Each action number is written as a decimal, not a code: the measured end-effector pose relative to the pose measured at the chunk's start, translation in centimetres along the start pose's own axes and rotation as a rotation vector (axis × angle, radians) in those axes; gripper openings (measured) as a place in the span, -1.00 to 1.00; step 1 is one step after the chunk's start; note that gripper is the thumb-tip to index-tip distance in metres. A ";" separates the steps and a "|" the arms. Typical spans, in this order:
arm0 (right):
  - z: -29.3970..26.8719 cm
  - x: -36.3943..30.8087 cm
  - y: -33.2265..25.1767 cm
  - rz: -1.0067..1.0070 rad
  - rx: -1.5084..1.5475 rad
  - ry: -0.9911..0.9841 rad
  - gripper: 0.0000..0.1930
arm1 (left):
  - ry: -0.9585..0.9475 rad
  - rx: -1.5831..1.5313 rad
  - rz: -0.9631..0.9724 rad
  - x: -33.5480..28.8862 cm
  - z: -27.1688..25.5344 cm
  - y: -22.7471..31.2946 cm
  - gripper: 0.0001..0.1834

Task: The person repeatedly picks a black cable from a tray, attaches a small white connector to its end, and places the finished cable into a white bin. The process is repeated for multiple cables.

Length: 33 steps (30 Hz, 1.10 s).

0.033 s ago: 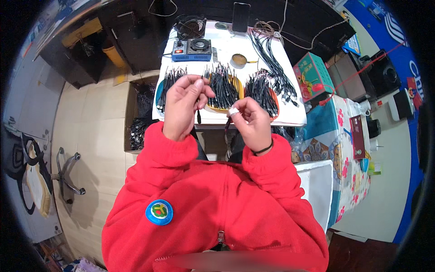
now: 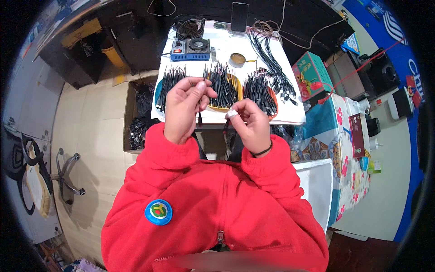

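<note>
My left hand (image 2: 183,106) is raised at the table's front edge, its thumb and forefinger pinching a short black cable. The cable's dark lower end (image 2: 200,119) hangs below the palm. To its right, my right hand (image 2: 250,126) is closed at the fingertips on another dark cable (image 2: 226,126), which dangles past the table edge. Something white (image 2: 232,113) shows at those fingertips; I cannot tell whether it is a wrap or a plug. Just beyond my hands stand bundles of black cables, left (image 2: 170,84), middle (image 2: 223,88) and right (image 2: 260,93), in coloured trays.
Farther back on the white table (image 2: 222,45) are a blue soldering pot (image 2: 190,51), a fan (image 2: 189,27), a round tin (image 2: 237,60) and a phone (image 2: 239,17). Loose cables (image 2: 274,63) lie at right. A carton of cables (image 2: 136,122) stands left, a green-red box (image 2: 311,75) right.
</note>
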State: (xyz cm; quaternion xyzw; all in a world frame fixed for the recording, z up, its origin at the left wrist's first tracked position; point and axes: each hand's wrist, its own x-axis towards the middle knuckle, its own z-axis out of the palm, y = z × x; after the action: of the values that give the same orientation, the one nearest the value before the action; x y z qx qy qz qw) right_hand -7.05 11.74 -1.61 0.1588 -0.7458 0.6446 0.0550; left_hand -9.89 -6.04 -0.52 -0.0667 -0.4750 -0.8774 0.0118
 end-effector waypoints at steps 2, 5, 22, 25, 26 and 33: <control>0.0 -1.5 -0.5 0.011 0.071 -0.041 -0.93 | 0.014 -0.056 -0.063 -1.3 1.3 0.3 -0.87; -0.1 -3.2 -0.9 0.022 0.151 -0.084 -0.89 | -0.017 -0.168 -0.137 -2.9 2.6 0.5 -0.87; -1.1 -5.8 -2.0 -0.047 -0.034 -0.127 -0.88 | -0.172 -0.041 -0.087 -6.1 4.0 -0.3 -0.86; -2.1 -5.2 -3.2 -0.086 0.070 0.015 -0.87 | -0.171 -0.029 -0.042 -6.2 3.9 -0.5 -0.86; -2.3 -4.9 -3.7 -0.103 0.108 0.044 -0.87 | -0.170 -0.040 -0.027 -6.3 3.9 -0.6 -0.84; -2.0 -3.8 -5.3 -0.184 0.009 0.094 -0.89 | -0.252 -0.007 -0.126 -6.4 4.0 -0.5 -0.85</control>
State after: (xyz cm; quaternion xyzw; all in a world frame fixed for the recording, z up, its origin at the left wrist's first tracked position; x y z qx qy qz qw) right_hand -2.06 13.72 2.59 0.1965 -0.7219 0.6468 0.1482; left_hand -3.14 -2.69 0.37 -0.1466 -0.4729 -0.8626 -0.1034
